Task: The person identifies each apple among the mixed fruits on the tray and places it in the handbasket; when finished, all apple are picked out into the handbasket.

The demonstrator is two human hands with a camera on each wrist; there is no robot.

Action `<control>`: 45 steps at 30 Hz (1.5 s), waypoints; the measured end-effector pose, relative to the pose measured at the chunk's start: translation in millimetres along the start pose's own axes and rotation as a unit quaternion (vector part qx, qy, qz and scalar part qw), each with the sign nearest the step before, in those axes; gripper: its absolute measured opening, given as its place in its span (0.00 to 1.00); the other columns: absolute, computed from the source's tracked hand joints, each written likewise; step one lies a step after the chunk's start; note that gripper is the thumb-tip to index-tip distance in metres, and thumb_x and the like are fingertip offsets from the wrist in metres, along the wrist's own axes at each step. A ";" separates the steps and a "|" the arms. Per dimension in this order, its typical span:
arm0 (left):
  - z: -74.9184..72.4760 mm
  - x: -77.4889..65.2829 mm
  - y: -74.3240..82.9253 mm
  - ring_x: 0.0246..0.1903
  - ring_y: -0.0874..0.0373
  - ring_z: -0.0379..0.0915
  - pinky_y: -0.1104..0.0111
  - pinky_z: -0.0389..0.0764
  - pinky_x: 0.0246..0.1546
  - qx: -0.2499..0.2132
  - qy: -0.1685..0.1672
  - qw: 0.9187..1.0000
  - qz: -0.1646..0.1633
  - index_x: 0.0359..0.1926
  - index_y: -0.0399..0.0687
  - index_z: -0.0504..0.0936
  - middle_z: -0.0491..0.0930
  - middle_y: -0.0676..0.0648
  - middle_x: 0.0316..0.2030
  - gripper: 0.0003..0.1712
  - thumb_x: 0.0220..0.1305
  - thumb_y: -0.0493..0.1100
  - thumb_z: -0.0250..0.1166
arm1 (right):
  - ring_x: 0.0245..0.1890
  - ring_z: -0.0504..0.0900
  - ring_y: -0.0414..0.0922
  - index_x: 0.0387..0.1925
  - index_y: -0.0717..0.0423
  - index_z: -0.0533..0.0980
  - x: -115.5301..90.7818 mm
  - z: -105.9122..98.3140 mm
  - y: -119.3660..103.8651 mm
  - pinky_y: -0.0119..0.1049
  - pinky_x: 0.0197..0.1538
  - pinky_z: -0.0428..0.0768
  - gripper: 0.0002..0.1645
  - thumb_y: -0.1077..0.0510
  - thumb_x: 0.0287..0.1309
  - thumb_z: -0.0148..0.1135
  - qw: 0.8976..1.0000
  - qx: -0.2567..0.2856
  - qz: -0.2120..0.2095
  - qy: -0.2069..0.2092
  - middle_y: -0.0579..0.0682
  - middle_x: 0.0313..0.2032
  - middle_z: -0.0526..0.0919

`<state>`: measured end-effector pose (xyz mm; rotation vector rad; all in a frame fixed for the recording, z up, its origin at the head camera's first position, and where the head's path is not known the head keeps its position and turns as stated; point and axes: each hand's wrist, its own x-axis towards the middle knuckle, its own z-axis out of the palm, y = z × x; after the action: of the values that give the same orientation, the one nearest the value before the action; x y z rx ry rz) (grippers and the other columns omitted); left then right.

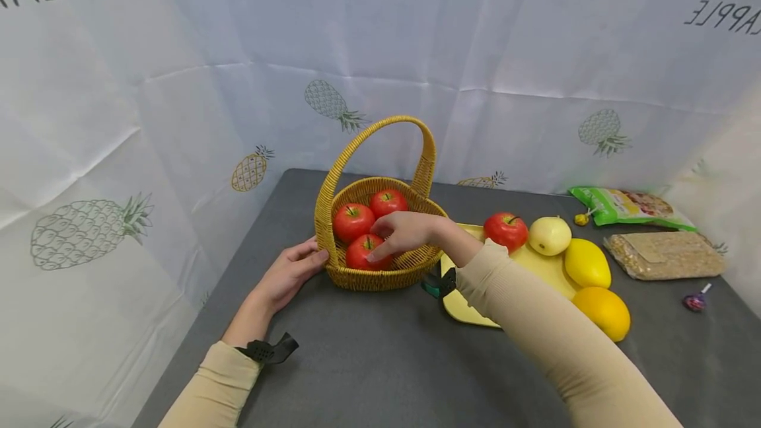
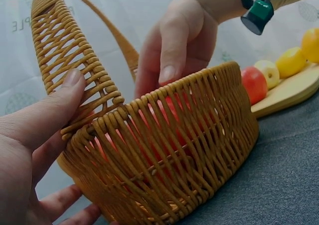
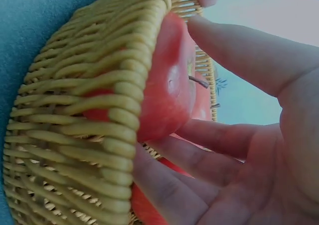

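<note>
A yellow wicker basket (image 1: 368, 280) with a tall arched handle stands on the grey table, holding three red apples. My left hand (image 1: 295, 269) holds the basket's left end, the thumb (image 2: 70, 88) lying on the base of the handle and the other fingers spread along the outer wall. Inside the basket, my right hand (image 1: 407, 230) grips the front apple (image 1: 364, 253) from above, thumb on one side and fingers on the other. Behind it sit a second apple (image 1: 353, 222) and a third apple (image 1: 389, 203). Wicker partly hides the apples in the left wrist view.
Right of the basket, a pale yellow tray (image 1: 466, 309) bears another red apple (image 1: 505, 231), a pale round fruit (image 1: 549, 236), a yellow mango (image 1: 586, 263) and an orange (image 1: 602, 312). Farther right are a green packet (image 1: 636, 209), a bag of grains (image 1: 666, 255) and two lollipops.
</note>
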<state>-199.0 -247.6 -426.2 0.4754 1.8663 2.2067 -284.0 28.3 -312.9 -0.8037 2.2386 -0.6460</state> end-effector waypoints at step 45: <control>2.4 -0.8 3.1 0.78 0.46 0.39 0.70 0.73 0.62 0.003 0.005 1.000 -0.004 0.49 0.53 0.86 0.47 0.40 0.79 0.10 0.77 0.39 0.59 | 0.66 0.72 0.56 0.69 0.48 0.70 -126.0 34.6 62.3 0.56 0.64 0.74 0.35 0.39 0.67 0.67 0.913 0.187 0.018 0.363 0.53 0.67 0.72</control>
<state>-197.1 -246.3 -422.9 0.4591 1.8779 2.2030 -207.3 150.7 -322.2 -0.3448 2.6171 -1.4936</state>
